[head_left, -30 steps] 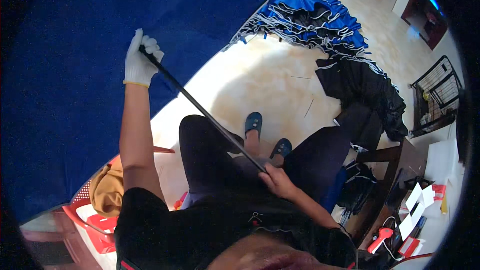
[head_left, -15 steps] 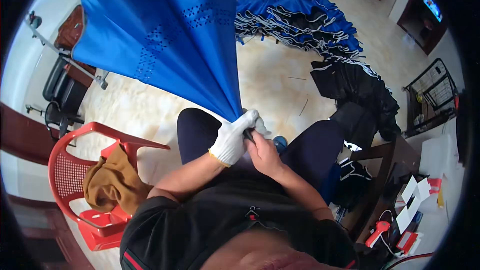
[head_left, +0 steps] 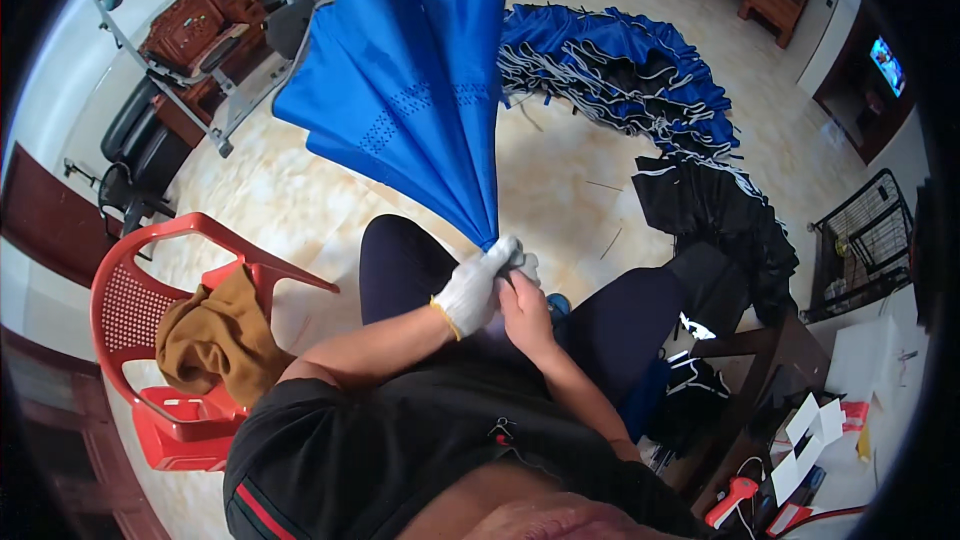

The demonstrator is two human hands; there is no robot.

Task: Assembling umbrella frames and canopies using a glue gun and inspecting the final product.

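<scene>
A blue umbrella (head_left: 410,130) with a band of small dark marks fans upward in loose folds, partly spread, and narrows to a point in front of my lap. My left hand (head_left: 472,292), in a white knit glove, is closed round that gathered end. Just below and to the right, my bare right hand (head_left: 526,316) wraps round the same end, fingers against the glove. The part inside my hands is mostly hidden; only a little dark material shows between them.
A curved row of blue and black folded umbrellas (head_left: 625,65) lies on the floor ahead and right. Black fabric (head_left: 710,195) continues it toward my knee. A red chair (head_left: 140,310) with a brown cloth (head_left: 215,335) stands left. Right are a wire cage (head_left: 865,240) and a red-handled tool (head_left: 733,502).
The umbrella's canopy now looks narrower and more folded, with its upper edge in view. Both hands keep their hold. The view has shifted, showing more of the room ahead.
</scene>
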